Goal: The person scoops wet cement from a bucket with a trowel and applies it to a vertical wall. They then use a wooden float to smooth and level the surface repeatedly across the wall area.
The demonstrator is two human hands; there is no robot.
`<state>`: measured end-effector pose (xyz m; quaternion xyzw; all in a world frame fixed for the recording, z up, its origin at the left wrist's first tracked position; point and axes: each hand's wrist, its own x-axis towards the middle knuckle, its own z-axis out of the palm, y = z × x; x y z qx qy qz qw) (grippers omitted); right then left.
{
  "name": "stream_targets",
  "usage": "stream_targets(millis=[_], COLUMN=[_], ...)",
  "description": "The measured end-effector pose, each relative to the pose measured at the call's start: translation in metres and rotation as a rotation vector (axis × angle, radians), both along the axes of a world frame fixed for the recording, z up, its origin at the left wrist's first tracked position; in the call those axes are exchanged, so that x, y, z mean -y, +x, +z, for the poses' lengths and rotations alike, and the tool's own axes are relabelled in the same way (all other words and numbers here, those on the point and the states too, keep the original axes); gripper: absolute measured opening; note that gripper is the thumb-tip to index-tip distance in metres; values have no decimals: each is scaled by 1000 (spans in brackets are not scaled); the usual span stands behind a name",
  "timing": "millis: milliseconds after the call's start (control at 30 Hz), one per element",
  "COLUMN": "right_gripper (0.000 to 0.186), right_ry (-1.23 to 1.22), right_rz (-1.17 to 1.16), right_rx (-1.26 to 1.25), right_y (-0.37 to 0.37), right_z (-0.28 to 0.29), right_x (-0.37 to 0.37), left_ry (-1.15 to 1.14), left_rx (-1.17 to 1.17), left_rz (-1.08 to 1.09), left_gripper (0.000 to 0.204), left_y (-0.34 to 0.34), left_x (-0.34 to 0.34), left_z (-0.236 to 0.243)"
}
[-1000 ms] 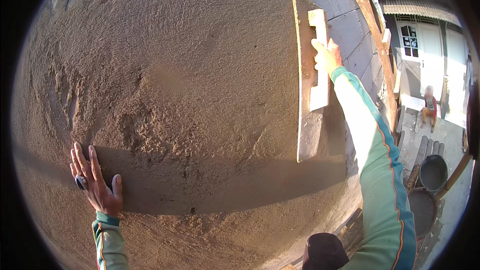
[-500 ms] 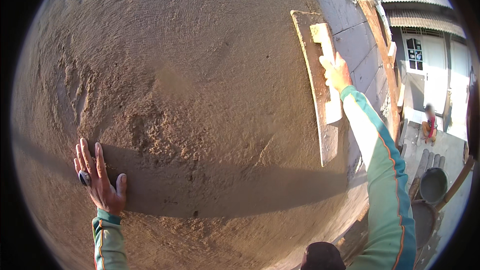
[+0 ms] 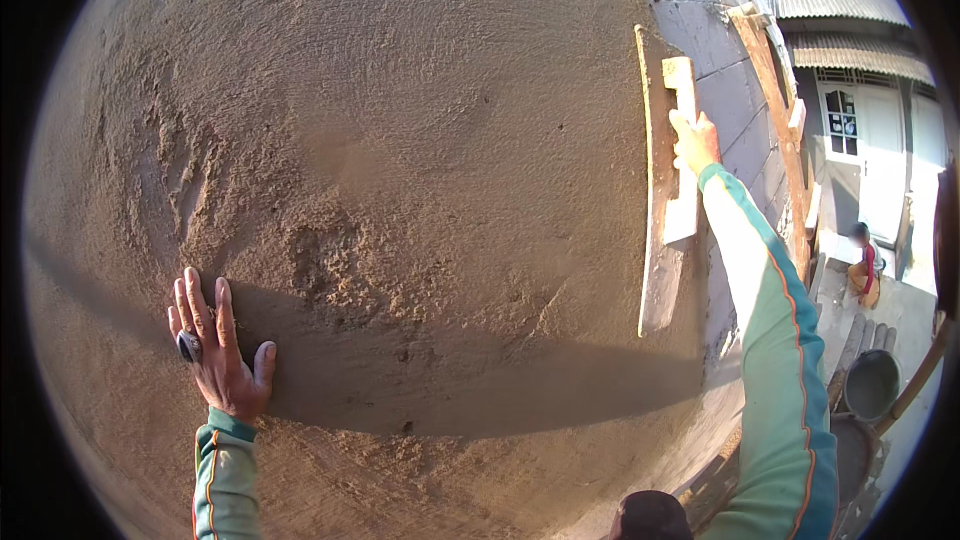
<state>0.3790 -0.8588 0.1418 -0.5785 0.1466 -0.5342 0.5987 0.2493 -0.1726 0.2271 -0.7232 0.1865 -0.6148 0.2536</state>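
Note:
A wide wall of wet grey-brown plaster (image 3: 450, 140) fills most of the view, with rough, lumpy patches at the centre and left. My left hand (image 3: 225, 350), wearing a large dark ring, lies open against the plaster at lower left, fingers slightly spread. My right hand (image 3: 697, 145) grips the pale wooden handle of a long trowel (image 3: 657, 280), held upright against the plaster near its right border.
Bare grey blocks (image 3: 725, 90) and a wooden plank (image 3: 770, 80) border the plaster. At right are a house door (image 3: 882, 170), a seated person (image 3: 865, 270), mortar buckets (image 3: 870, 385) and poles (image 3: 915, 390). A dark object (image 3: 648, 515) shows at the bottom edge.
The whole view has shifted right and down. The trowel in my right hand has moved a little further right along the plaster; my left hand sits slightly higher on the wall.

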Motion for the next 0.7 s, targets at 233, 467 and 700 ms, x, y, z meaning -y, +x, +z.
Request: stream_targets(millis=[233,467,700], right_gripper=[94,48,58], right_ry=[-316,-72,-296], right_rz=[52,61,-114], right_rx=[95,122,96], right_y=[9,12,21], right_z=[-13,96,159], right_x=[-47,-9,0], left_ry=[-10,-6,25], left_rx=[-25,-27,7], left_rz=[16,-20,13], left_gripper=[89,91,82], left_y=[-9,-3,1], left_x=[-1,3,1], left_z=[2,1,0])
